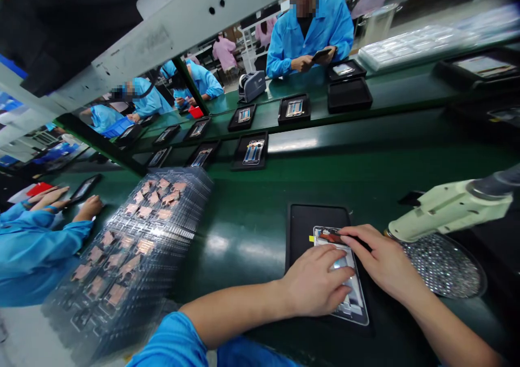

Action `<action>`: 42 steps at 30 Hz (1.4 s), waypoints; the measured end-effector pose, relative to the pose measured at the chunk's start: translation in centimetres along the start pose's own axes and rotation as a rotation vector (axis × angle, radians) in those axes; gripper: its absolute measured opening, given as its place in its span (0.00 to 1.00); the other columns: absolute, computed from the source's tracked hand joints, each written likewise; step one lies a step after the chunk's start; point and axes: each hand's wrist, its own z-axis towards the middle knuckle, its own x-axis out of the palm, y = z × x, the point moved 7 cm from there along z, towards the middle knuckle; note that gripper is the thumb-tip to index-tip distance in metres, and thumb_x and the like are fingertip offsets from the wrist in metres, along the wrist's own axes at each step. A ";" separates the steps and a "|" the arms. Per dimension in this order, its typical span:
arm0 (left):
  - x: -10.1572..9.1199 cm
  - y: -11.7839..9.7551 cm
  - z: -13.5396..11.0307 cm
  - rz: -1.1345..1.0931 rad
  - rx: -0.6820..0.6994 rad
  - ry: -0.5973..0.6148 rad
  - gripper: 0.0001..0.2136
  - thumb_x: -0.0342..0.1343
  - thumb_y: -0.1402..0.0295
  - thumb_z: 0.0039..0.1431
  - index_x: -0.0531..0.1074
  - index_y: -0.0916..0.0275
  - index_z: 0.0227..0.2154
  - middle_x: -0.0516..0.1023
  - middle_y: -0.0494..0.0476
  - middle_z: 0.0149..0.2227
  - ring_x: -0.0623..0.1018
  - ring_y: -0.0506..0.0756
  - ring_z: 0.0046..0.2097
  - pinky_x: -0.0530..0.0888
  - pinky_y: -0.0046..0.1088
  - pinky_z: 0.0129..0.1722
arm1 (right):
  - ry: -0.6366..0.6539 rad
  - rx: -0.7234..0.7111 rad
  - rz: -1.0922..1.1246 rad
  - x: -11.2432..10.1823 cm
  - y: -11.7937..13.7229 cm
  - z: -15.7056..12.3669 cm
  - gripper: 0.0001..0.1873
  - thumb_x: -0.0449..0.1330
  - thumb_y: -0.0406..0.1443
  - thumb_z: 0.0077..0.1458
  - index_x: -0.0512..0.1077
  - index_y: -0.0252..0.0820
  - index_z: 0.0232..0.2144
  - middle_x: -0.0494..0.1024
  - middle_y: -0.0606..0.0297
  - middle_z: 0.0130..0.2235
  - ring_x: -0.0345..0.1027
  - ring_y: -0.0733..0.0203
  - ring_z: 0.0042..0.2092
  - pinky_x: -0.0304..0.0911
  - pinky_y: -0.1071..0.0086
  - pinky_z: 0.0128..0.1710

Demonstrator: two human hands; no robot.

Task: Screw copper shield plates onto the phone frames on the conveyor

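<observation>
The left hand (314, 280) is lying nearly flat, its fingers open and pressing across a phone frame (352, 308) without gripping it. The right hand (382, 259) is reaching in from the other side, its fingers extending over the frame's upper end and touching a dark strip (331, 237); the fingertips are partly hidden, so I cannot tell whether they are pinching it. The frame is lying on a black mat (312, 226) on the green tabletop (252, 248), with a small yellow tag (311, 238) showing at its edge. Just beside the right hand, a pale green power tool (450, 210) is hanging over a round perforated metal pad (442, 264). Farther left, a tilted stack of clear trays (138, 248) is holding copper-coloured parts, and a co-worker's hands (49, 196) are resting near a dark phone (84, 188). Across the tabletop, black trays (252, 153) are carrying more frames, while a person in a blue smock (309, 37) is holding another phone (322, 54).
</observation>
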 end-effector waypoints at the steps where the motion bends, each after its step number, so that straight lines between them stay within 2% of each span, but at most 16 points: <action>1: 0.0 -0.2 -0.2 0.007 0.014 0.000 0.15 0.55 0.63 0.68 0.74 0.65 0.52 0.71 0.66 0.61 0.68 0.62 0.65 0.67 0.39 0.66 | 0.022 -0.012 -0.006 0.1 0.0 0.1 0.22 0.52 0.53 0.68 0.78 0.47 0.41 0.79 0.61 0.41 0.75 0.55 0.43 0.73 0.63 0.44; 6: -0.1 -0.6 -0.5 0.053 0.029 0.022 0.15 0.49 0.62 0.72 0.73 0.64 0.52 0.69 0.65 0.62 0.67 0.62 0.66 0.67 0.38 0.66 | 0.086 -0.052 -0.028 0.2 0.1 0.4 0.21 0.52 0.51 0.69 0.79 0.47 0.42 0.79 0.60 0.41 0.75 0.54 0.43 0.74 0.62 0.42; 12: -0.4 -0.9 -0.3 0.074 0.049 -0.001 0.14 0.49 0.62 0.72 0.74 0.64 0.49 0.71 0.65 0.60 0.69 0.62 0.64 0.66 0.38 0.66 | 0.129 -0.095 -0.051 0.4 0.3 0.5 0.20 0.51 0.48 0.70 0.79 0.46 0.42 0.79 0.59 0.41 0.74 0.53 0.43 0.74 0.60 0.43; 17: -0.7 -0.9 -0.2 0.059 0.034 -0.003 0.14 0.50 0.62 0.71 0.75 0.64 0.48 0.71 0.65 0.59 0.69 0.62 0.64 0.66 0.38 0.66 | 0.079 -0.152 -0.147 0.6 0.7 0.1 0.19 0.50 0.46 0.71 0.79 0.46 0.43 0.78 0.59 0.43 0.71 0.53 0.46 0.72 0.59 0.45; 22: -1.2 -0.1 -0.4 0.082 -0.098 -0.061 0.20 0.53 0.58 0.68 0.70 0.65 0.57 0.66 0.68 0.64 0.63 0.67 0.68 0.63 0.44 0.68 | 0.050 -0.266 -0.319 1.0 1.3 -0.6 0.19 0.48 0.42 0.72 0.78 0.45 0.45 0.75 0.60 0.53 0.67 0.49 0.53 0.68 0.52 0.52; 26: -0.8 -0.2 -0.5 0.131 -0.121 -0.022 0.23 0.51 0.55 0.69 0.67 0.67 0.59 0.65 0.71 0.65 0.63 0.68 0.69 0.62 0.47 0.67 | 0.078 -0.319 -0.289 1.0 1.9 -1.1 0.18 0.48 0.36 0.70 0.73 0.46 0.55 0.76 0.63 0.55 0.68 0.52 0.55 0.66 0.53 0.56; 31: -0.7 -0.4 -0.4 0.176 -0.102 0.010 0.24 0.50 0.54 0.70 0.67 0.67 0.59 0.64 0.74 0.66 0.63 0.70 0.69 0.62 0.50 0.67 | 0.082 -0.306 -0.246 1.0 2.3 -1.0 0.22 0.47 0.32 0.67 0.69 0.47 0.59 0.74 0.63 0.58 0.67 0.53 0.59 0.64 0.51 0.60; 35: -0.8 -0.4 -0.3 0.167 -0.101 0.020 0.25 0.50 0.54 0.69 0.67 0.68 0.60 0.66 0.74 0.65 0.64 0.70 0.68 0.62 0.50 0.66 | 0.113 -0.266 -0.239 1.3 1.8 -0.7 0.22 0.46 0.34 0.66 0.70 0.48 0.58 0.75 0.61 0.57 0.68 0.51 0.58 0.64 0.50 0.60; 42: -0.9 -0.3 -0.3 0.126 -0.110 0.019 0.26 0.47 0.55 0.71 0.63 0.66 0.65 0.61 0.66 0.70 0.59 0.68 0.70 0.62 0.49 0.66 | 0.063 -0.135 -0.144 0.6 0.7 -0.5 0.18 0.47 0.38 0.67 0.73 0.48 0.52 0.77 0.62 0.53 0.71 0.53 0.55 0.65 0.53 0.61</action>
